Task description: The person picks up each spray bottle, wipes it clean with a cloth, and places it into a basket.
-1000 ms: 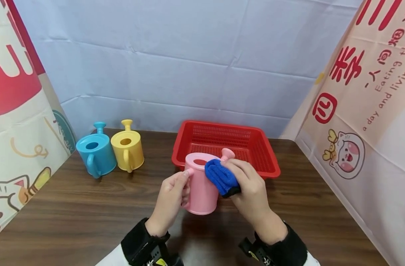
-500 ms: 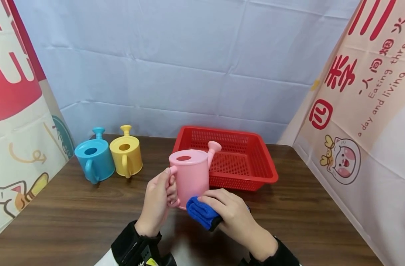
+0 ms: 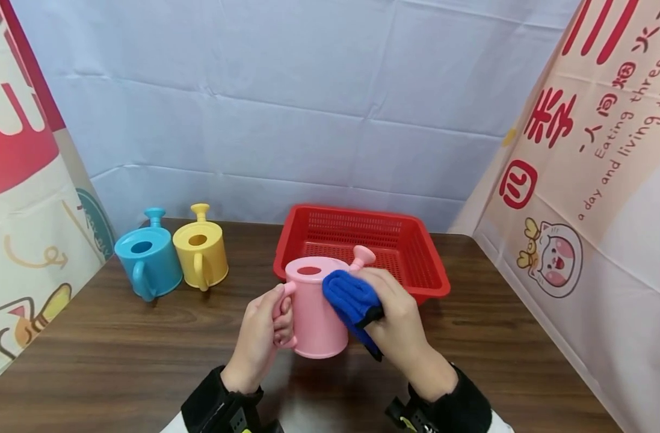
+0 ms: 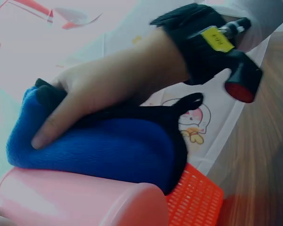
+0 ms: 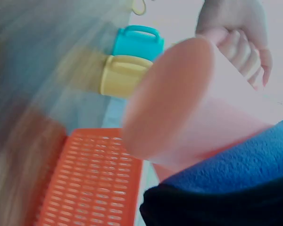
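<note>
Pink plastic makes up the watering can (image 3: 319,319), which sits between the two hands, its body close to upright in the head view; the right-wrist view shows its underside, so it appears to be held up off the desk (image 3: 118,373). The relation that matters is handle against spout: the handle (image 3: 290,288) faces the left hand (image 3: 259,340), whose fingers curl round it, while the spout (image 3: 364,255) points right and away, over the near rim of the red basket (image 3: 362,213). The right hand (image 3: 402,319) grips a folded blue cloth (image 3: 351,294) that lies against the can's right wall, just below the spout. Of the two, the left hand has the direct hold; the right meets the wall through the cloth, and whether its hidden fingertips touch the plastic I cannot tell.
</note>
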Tool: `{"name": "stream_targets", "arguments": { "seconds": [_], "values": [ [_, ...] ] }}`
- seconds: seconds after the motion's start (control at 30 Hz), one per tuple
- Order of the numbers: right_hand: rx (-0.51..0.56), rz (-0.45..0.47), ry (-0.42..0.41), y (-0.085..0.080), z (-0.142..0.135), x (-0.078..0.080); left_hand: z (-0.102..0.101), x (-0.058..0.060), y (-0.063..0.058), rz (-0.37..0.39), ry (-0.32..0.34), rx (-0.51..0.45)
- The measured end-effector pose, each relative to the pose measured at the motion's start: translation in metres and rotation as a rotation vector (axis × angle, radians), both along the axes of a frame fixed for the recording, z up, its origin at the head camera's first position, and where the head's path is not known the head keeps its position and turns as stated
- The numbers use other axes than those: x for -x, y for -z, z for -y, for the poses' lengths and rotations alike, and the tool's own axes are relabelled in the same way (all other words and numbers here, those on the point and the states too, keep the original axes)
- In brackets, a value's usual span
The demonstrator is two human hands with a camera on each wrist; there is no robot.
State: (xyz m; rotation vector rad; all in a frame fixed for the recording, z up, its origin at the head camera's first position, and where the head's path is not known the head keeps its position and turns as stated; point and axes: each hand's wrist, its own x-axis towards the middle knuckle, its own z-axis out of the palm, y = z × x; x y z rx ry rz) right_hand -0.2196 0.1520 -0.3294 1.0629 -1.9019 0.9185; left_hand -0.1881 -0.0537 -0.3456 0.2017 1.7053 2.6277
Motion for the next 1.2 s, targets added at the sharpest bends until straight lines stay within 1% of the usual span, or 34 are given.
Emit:
{"name": "stream_targets", "arguments": {
  "seconds": [0.1, 0.17, 0.23, 0.33, 0.47, 0.53, 0.6, 0.7, 0.83, 0.93, 1.07, 1.2],
  "values": [
    [0.035, -0.012, 0.015, -0.003, 0.000, 0.001, -0.001, 0.001, 0.001, 0.006, 0.013, 0.001],
    [0.030, -0.023, 0.005, -0.001, 0.000, 0.002, 0.000, 0.001, 0.002, 0.003, 0.015, -0.005],
    [0.001, -0.017, -0.023, 0.003, -0.001, 0.002, 0.002, 0.003, 0.003, 0.004, 0.014, -0.023],
    [-0.077, 0.013, -0.061, 0.014, -0.001, 0.000, 0.007, 0.005, 0.004, 0.008, 0.002, -0.054],
    [-0.177, 0.026, -0.099, 0.027, -0.002, -0.001, 0.014, 0.007, 0.001, 0.005, -0.034, -0.057],
    [-0.197, 0.031, -0.116, 0.031, -0.003, -0.001, 0.017, 0.008, 0.000, 0.000, -0.045, -0.055],
    [-0.194, 0.033, -0.133, 0.033, -0.003, 0.000, 0.018, 0.008, -0.001, -0.010, -0.047, -0.058],
    [-0.167, 0.066, -0.135, 0.032, -0.002, 0.001, 0.019, 0.008, 0.000, -0.012, -0.041, -0.056],
    [-0.096, 0.095, -0.132, 0.028, 0.001, 0.002, 0.018, 0.007, 0.003, -0.002, -0.031, -0.034],
    [-0.009, 0.076, -0.129, 0.022, 0.001, 0.005, 0.016, 0.005, 0.005, 0.003, 0.001, -0.017],
    [0.102, 0.030, -0.082, 0.013, 0.000, 0.008, 0.014, 0.004, 0.007, 0.016, 0.059, -0.012],
    [0.150, 0.026, -0.030, 0.010, -0.003, 0.010, 0.014, 0.004, 0.007, 0.019, 0.094, -0.026]
  ]
}}
